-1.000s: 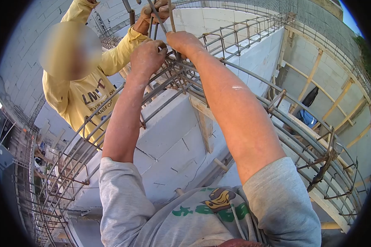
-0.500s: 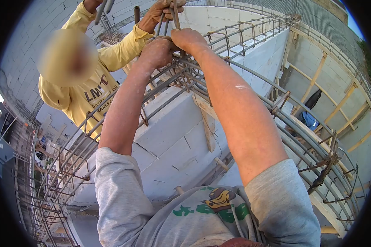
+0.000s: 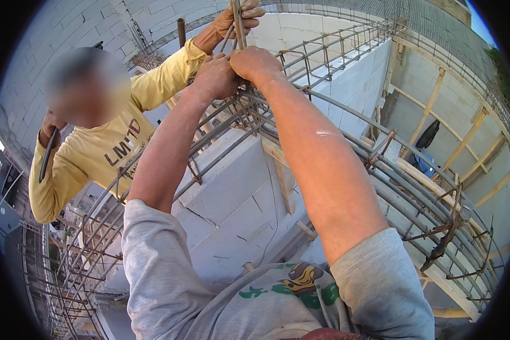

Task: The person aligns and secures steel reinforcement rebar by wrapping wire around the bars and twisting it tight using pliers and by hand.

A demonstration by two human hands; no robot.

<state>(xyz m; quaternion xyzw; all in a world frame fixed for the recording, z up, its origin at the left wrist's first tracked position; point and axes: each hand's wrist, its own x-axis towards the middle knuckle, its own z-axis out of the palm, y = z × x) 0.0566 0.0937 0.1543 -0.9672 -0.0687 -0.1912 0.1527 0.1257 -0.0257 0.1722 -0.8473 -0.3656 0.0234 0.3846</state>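
My right hand (image 3: 257,64) is closed around the lower part of upright steel rebar (image 3: 239,33). Pressed up beside it, my left hand (image 3: 217,77) is also closed at the foot of the bars, its fingertips mostly hidden. Both hands sit just above the corner of a horizontal rebar cage (image 3: 246,107). Higher up, a co-worker's hand (image 3: 241,18) grips the same upright rebar. The co-worker's other hand (image 3: 52,122) holds a dark curved bar (image 3: 49,154) beside their head.
Rebar cages run along the wall tops to the left, upper right (image 3: 328,54) and lower right (image 3: 430,198). A white block wall (image 3: 232,198) stands below my arms. Timber braces (image 3: 428,107) line the right-hand wall. A co-worker in a yellow shirt (image 3: 105,156) stands opposite.
The co-worker's bar-holding hand has come down from above to beside their head, and their head has turned and shifted left. My hands stay at the rebar, slightly lower and further left in view.
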